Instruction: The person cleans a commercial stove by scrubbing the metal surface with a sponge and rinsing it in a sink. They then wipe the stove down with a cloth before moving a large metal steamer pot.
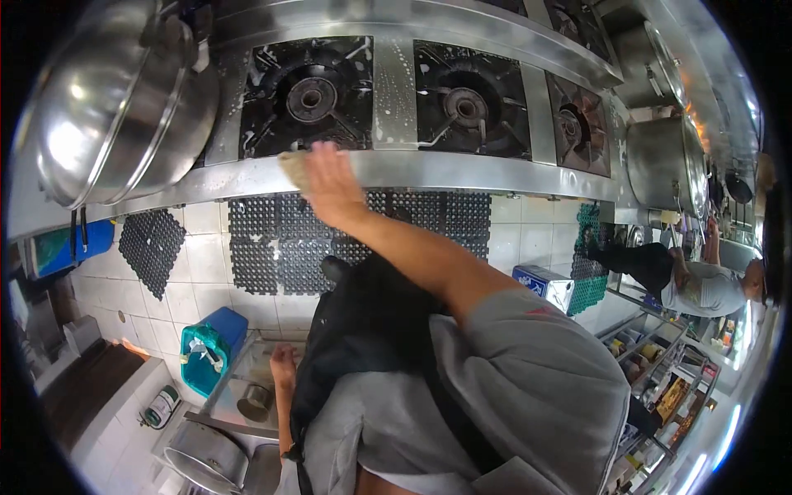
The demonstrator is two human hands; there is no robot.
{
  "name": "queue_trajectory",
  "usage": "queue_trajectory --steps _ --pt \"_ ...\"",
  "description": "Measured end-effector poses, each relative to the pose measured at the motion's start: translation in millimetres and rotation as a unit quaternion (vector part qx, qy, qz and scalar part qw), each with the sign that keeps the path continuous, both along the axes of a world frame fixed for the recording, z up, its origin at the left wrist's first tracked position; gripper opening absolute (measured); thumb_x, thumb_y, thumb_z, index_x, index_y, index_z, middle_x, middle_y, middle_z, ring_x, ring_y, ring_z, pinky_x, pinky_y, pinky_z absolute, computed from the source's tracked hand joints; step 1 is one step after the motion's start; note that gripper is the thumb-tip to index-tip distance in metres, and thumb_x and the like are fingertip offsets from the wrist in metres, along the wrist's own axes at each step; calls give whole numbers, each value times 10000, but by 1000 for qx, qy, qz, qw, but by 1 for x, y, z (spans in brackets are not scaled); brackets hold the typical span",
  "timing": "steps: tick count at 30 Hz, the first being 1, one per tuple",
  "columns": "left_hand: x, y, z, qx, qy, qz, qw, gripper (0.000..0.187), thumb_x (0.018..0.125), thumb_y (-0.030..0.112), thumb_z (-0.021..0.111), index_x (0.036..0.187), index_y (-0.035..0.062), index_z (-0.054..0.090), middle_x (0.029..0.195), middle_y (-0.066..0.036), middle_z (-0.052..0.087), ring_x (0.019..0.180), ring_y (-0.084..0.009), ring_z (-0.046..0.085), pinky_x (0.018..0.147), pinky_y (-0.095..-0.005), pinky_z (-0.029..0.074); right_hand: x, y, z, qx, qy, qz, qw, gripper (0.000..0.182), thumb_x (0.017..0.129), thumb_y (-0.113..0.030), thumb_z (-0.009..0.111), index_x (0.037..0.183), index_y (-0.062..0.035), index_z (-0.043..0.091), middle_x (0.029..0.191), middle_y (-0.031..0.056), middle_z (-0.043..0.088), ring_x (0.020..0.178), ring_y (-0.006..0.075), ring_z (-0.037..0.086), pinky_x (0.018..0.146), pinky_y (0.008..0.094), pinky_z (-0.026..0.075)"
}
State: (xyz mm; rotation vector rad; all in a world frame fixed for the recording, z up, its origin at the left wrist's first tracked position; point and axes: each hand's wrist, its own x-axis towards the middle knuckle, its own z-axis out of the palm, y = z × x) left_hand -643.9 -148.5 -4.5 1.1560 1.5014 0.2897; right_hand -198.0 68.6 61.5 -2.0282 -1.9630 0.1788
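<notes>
My right hand [334, 186] is stretched across to the front edge of the steel stove [412, 172], its fingers closed over a tan cloth [294, 171] that lies against the metal. Just beyond it are a black burner [312, 99] and a second burner [466, 106], with whitish suds on the steel between them. My left hand [283, 365] hangs low beside my dark apron, fingers loosely curled and apart, with nothing seen in them.
Large steel bowls [107, 115] stand at the left of the stove, big pots [664, 161] at the right. Black mats [276, 247] cover floor tiles. A blue bin [206, 351] and a blue-white box [543, 287] stand on the floor. Another person [709, 285] is at the far right.
</notes>
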Motion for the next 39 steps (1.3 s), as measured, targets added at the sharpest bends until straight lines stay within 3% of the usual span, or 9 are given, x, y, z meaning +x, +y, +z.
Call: queue_trajectory --steps 2,4,7,10,14,16,20,30,39 --pt "-20 -1 15 18 76 32 996 188 986 211 566 1029 35 616 864 -73 675 711 -166 654 583 -270 478 -47 38 -17 56 -129 40 989 714 861 -221 538 1482 49 313 1584 250 212 1483 409 170 1210 524 103" --pt "-39 6 27 -9 76 92 993 176 986 206 561 1029 44 615 852 -69 668 698 -169 646 574 -275 478 -82 58 5 19 57 128 990 664 867 -95 532 1477 53 315 1576 241 239 1491 394 142 1224 500 79" --pt "-81 9 14 -65 66 177 980 163 987 196 543 1042 58 608 839 -62 658 683 -172 635 557 -289 479 -120 73 46 -238 383 131 883 562 963 -122 504 1504 -115 351 1407 239 487 1291 345 494 1095 498 392" --pt "-131 6 -18 -125 30 241 962 165 988 190 523 1063 62 596 833 -65 655 670 -176 628 541 -303 476 -102 46 53 -154 563 117 803 589 968 -78 486 1521 -208 332 1328 232 561 1185 279 580 971 459 505" --pt "-141 9 -30 -185 43 274 943 169 981 188 514 1075 64 579 812 -78 646 640 -187 619 510 -314 462 25 -5 81 172 136 28 975 600 919 -132 559 1494 -150 390 1396 208 516 1308 363 472 1097 494 346" --pt "-151 13 -61 -220 -11 300 928 169 980 193 516 1067 61 575 798 -77 640 625 -189 613 508 -313 462 76 -38 87 127 -66 -31 989 617 903 -221 588 1485 -133 403 1527 210 365 1431 425 276 1166 549 201" --pt "-92 37 -60 -204 -29 304 930 178 975 201 537 1041 42 584 782 -80 643 613 -179 615 510 -296 466 124 -59 23 -35 -65 23 997 628 911 -323 586 1474 -105 412 1560 197 313 1440 409 267 1162 565 205" --pt "83 108 8 -124 37 156 979 173 977 173 586 1075 37 627 846 -51 679 674 -119 627 541 -238 462 289 197 -15 -48 -119 -78 989 641 1025 -499 299 1541 -119 278 1605 108 237 1485 304 175 1214 478 74" --pt "124 75 -3 -120 22 190 974 144 985 190 574 1037 61 612 793 -31 652 666 -137 642 535 -249 457 259 147 -5 -62 -93 -48 993 613 1032 -446 342 1526 -86 292 1597 132 233 1491 326 152 1215 512 58"
